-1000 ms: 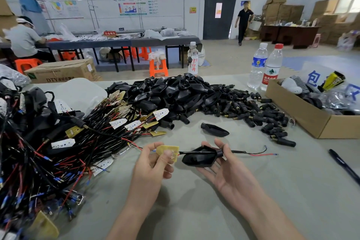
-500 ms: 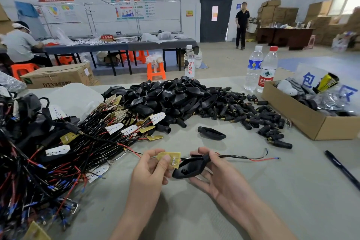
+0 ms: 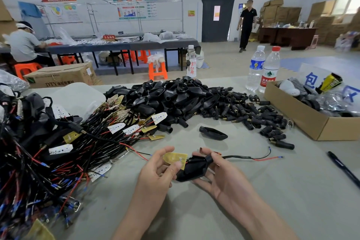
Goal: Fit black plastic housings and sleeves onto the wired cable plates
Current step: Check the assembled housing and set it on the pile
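The left hand [image 3: 157,171] pinches the yellow plate [image 3: 174,158] between thumb and forefinger, at the mouth of the black housing [image 3: 191,170]. The right hand [image 3: 224,183] curls its fingers round the housing neck; seat the plate squarely while drawing the wires [image 3: 251,158] taut.

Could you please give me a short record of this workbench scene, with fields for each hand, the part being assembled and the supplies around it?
Left hand: pinches the yellow plate
Right hand: holds the black housing, thumb at its narrow neck
Assembly: plate at the housing's wide mouth, mostly outside; wires trail right from the neck
Supplies: housing pile, sleeves right of it, wired plate bundle on the left
Loose: single housing lying apart on the table
Right side: cardboard box, two bottles, pen
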Tool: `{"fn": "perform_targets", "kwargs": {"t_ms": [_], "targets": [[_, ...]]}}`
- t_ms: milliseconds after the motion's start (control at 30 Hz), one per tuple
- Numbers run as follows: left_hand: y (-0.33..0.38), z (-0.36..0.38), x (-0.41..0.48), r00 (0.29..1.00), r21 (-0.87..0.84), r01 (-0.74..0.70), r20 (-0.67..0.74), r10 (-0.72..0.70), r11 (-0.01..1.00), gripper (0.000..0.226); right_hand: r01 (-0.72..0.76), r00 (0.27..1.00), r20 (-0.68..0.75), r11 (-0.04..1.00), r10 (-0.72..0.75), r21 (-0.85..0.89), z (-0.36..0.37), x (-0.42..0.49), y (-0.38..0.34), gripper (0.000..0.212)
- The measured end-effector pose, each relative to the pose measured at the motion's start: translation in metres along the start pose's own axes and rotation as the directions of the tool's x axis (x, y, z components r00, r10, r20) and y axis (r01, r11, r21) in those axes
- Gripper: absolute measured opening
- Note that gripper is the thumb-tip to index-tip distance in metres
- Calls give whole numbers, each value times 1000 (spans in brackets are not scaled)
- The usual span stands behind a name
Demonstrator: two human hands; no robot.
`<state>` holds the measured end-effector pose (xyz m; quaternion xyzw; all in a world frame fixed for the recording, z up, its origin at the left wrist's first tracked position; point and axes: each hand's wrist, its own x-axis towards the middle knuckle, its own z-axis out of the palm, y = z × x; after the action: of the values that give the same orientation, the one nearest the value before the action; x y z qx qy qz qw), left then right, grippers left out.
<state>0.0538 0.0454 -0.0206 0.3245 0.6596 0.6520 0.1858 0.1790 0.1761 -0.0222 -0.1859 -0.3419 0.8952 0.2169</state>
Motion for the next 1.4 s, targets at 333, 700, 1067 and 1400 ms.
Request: {"fn": "perform_targets", "kwargs": {"t_ms": [333,700,1067,1400], "targets": [[4,1,0,999,53,-45,-16,46,998,38,15,999,-37,1000,-16,-17,3,4,4,27],[3,6,-2,994,121,-102,-38,107,987,39,8,999,-46,999,-6,39,5,5,7,27],[6,14,-9,995,-44,76,69,-73,996,29,58,997,-56,993,-53,99,11,-1,-1,25],[6,24,-9,993,-86,41,-111,-50,995,3,83,996,-51,992,-78,92,13,-2,1,27]]}}
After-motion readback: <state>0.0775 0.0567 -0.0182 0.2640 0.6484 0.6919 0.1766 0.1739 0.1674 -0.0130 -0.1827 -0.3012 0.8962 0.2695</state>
